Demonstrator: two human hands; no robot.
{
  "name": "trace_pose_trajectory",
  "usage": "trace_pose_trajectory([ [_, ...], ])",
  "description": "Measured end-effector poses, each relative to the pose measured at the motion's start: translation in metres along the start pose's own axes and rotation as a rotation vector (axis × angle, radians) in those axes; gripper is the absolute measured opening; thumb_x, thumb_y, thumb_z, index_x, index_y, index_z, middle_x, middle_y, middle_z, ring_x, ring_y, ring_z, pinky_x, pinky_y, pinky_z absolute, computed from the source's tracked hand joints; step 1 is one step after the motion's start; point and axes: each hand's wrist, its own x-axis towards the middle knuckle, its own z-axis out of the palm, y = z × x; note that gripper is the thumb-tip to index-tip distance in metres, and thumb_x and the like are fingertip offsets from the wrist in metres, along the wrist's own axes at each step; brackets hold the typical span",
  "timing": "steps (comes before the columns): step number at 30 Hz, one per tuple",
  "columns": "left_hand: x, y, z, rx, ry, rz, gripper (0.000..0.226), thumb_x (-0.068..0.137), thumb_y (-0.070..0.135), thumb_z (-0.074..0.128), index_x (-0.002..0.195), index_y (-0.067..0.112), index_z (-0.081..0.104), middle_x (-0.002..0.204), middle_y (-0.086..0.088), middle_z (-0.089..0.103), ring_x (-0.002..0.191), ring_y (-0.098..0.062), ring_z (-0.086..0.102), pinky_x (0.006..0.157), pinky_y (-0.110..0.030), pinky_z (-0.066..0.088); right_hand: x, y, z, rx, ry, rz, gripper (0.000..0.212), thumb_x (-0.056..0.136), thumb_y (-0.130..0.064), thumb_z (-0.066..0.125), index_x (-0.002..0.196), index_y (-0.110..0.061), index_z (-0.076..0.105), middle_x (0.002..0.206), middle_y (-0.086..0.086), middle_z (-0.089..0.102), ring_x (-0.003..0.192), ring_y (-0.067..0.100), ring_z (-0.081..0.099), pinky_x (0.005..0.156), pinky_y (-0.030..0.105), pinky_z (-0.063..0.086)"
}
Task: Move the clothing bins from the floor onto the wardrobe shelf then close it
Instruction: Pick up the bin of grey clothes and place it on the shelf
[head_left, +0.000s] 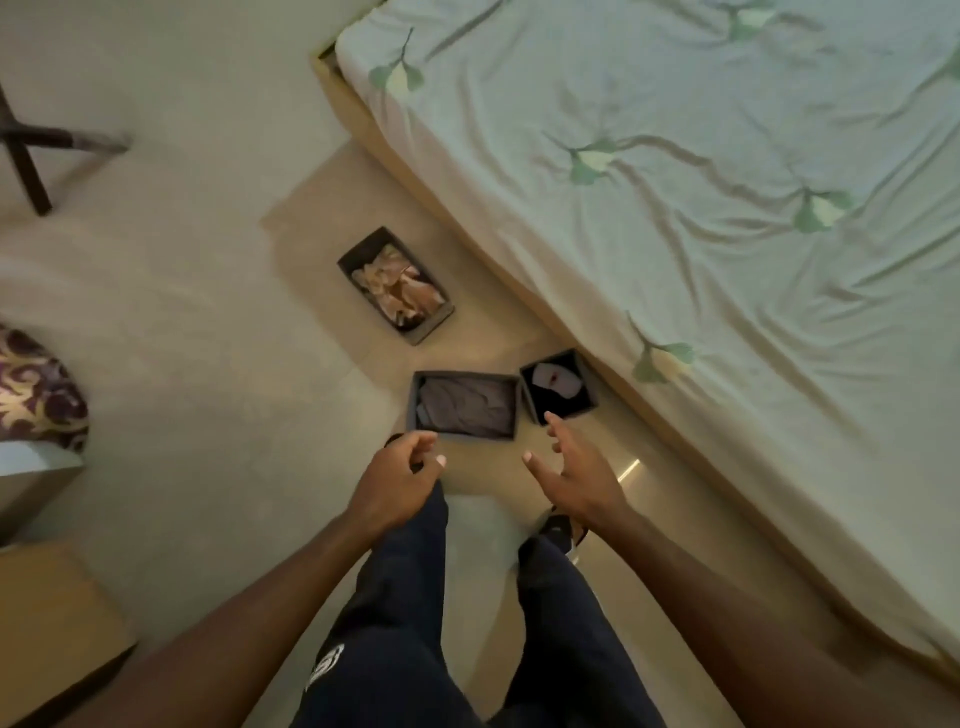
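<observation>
Three grey fabric bins stand on the floor beside the bed. The far bin (358, 257) holds pale beige clothes. The middle bin (418, 397) holds folded grey cloth. A small square bin (584, 382) next to the bed holds dark and white items. My left hand (395, 483) hovers just short of the middle bin's near edge, fingers loosely curled and holding nothing. My right hand (571, 473) is spread open, its fingertips near the small bin's front corner without touching it. The wardrobe is not in view.
A bed (727, 182) with a pale green leaf-print sheet fills the right side. A dark chair leg (26, 156) stands at far left. A patterned cushion (36, 395) and a wooden surface (47, 613) lie at lower left. My legs are below the hands.
</observation>
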Motion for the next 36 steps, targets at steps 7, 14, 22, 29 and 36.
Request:
trace_pose_trajectory([
  [7,0.165,-0.122,0.016,0.215,-0.177,-0.117,0.031,0.09,0.026,0.059,0.12,0.017,0.06,0.113,-0.002,0.066,0.102,-0.02,0.062,0.088,-0.034,0.051,0.144,0.063,0.134,0.006,-0.064,0.2,0.069,0.089,-0.049,0.054,0.147,-0.02,0.031,0.146,0.007,0.044,0.129,0.023,0.048,0.104,0.042,0.043],
  [14,0.332,-0.24,0.071,0.377,-0.222,-0.19,0.043,0.083,0.031,0.06,0.121,0.013,0.06,0.122,-0.01,0.062,0.106,-0.028,0.061,0.091,-0.037,0.051,0.256,0.171,0.26,-0.076,-0.086,0.334,0.059,0.088,-0.04,0.054,0.14,-0.015,0.04,0.131,0.017,0.052,0.118,0.035,0.052,0.098,0.046,0.046],
  [22,0.421,-0.29,0.135,0.21,-0.195,-0.322,0.048,0.084,0.024,0.071,0.124,0.004,0.053,0.128,-0.012,0.046,0.098,-0.023,0.053,0.043,-0.006,0.044,0.321,0.235,0.325,-0.02,-0.001,0.378,0.046,0.085,-0.031,0.059,0.125,-0.01,0.055,0.129,0.022,0.049,0.119,0.04,0.048,0.101,0.038,0.042],
  [29,0.416,-0.29,0.115,0.193,-0.109,-0.264,0.03,0.085,0.027,0.067,0.111,0.011,0.063,0.106,-0.005,0.062,0.086,-0.019,0.055,0.044,-0.011,0.038,0.325,0.223,0.318,-0.063,0.109,0.387,0.012,0.083,-0.009,0.048,0.081,-0.004,0.058,0.098,0.023,0.064,0.091,0.042,0.059,0.07,0.032,0.038],
  [36,0.32,-0.235,0.053,0.257,-0.076,-0.335,0.032,0.083,0.03,0.069,0.107,0.008,0.064,0.107,-0.012,0.064,0.083,-0.024,0.058,0.062,-0.027,0.046,0.241,0.158,0.26,-0.071,0.011,0.266,0.034,0.082,-0.008,0.047,0.112,-0.01,0.064,0.109,0.019,0.064,0.099,0.041,0.06,0.082,0.042,0.051],
])
